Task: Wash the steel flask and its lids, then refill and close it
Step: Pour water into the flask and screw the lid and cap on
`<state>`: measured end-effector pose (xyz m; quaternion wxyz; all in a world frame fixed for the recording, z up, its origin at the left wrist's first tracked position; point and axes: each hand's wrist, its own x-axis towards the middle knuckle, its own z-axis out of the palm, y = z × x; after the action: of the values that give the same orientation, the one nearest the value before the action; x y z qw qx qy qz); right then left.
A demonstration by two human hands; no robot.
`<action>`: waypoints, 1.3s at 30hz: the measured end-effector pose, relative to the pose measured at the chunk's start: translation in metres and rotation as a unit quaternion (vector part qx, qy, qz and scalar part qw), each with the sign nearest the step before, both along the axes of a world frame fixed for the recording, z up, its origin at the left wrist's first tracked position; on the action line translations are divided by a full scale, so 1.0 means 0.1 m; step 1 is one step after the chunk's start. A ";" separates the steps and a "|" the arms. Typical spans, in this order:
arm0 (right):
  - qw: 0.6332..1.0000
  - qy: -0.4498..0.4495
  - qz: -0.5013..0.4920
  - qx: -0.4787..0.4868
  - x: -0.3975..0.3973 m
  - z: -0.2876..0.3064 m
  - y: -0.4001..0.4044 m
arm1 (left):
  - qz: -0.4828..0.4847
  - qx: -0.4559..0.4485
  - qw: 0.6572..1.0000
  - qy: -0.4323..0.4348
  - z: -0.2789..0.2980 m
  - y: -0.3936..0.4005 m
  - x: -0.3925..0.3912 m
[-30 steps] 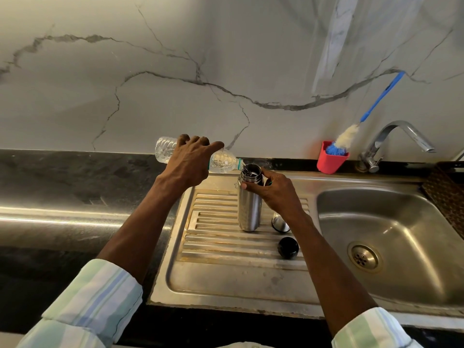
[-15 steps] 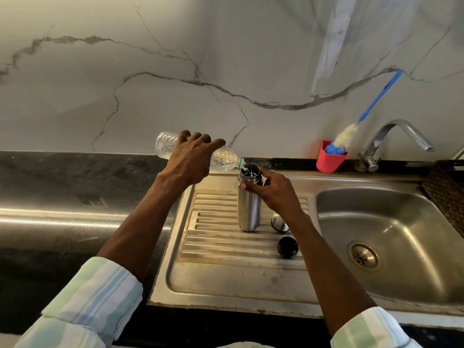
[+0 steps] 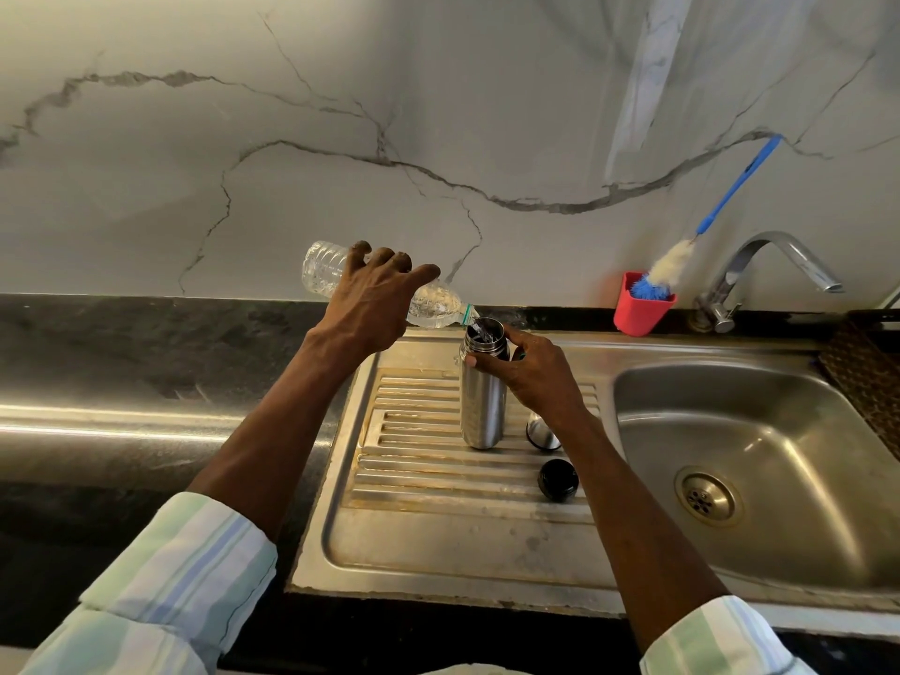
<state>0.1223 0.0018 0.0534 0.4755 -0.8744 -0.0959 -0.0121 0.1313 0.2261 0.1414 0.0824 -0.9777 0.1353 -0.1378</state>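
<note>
The steel flask (image 3: 482,406) stands upright and uncapped on the ribbed drainboard (image 3: 414,460). My right hand (image 3: 526,370) grips it just below the neck. My left hand (image 3: 372,304) holds a clear plastic water bottle (image 3: 433,306) tilted down to the right, its mouth over the flask's opening, and water runs into the flask. A steel lid (image 3: 540,433) lies on the drainboard right of the flask, partly hidden by my right forearm. A black inner lid (image 3: 558,479) lies in front of it.
The sink basin (image 3: 759,431) with its drain lies to the right, and the tap (image 3: 759,265) stands behind it. A red holder (image 3: 638,309) with a blue-handled bottle brush sits against the marble wall. A woven brown mat (image 3: 867,377) is at the far right. Dark counter (image 3: 146,382) extends left.
My left hand has raised the bottle's base, tilting its mouth down onto the flask's opening, and water now flows in. The flask and my right hand stay put.
</note>
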 end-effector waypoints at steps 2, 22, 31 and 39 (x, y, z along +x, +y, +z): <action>1.000 0.000 -0.002 -0.003 0.00 0.00 -0.01 | 0.001 0.003 1.000 0.001 0.02 0.00 0.00; 1.000 -0.001 -0.003 -0.009 0.02 -0.03 0.00 | -0.006 0.022 1.000 -0.013 0.11 -0.09 -0.02; 1.000 -0.005 -0.003 -0.011 0.01 -0.01 0.00 | -0.004 0.040 0.999 -0.021 0.13 -0.15 0.00; 1.000 -0.004 -0.004 -0.017 0.02 -0.02 0.00 | -0.010 0.042 0.998 -0.041 0.15 -0.22 0.01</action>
<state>0.1238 0.0016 0.0517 0.4604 -0.8825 -0.0943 -0.0156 0.1325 0.2037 0.1563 0.1280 -0.9654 0.1475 -0.1730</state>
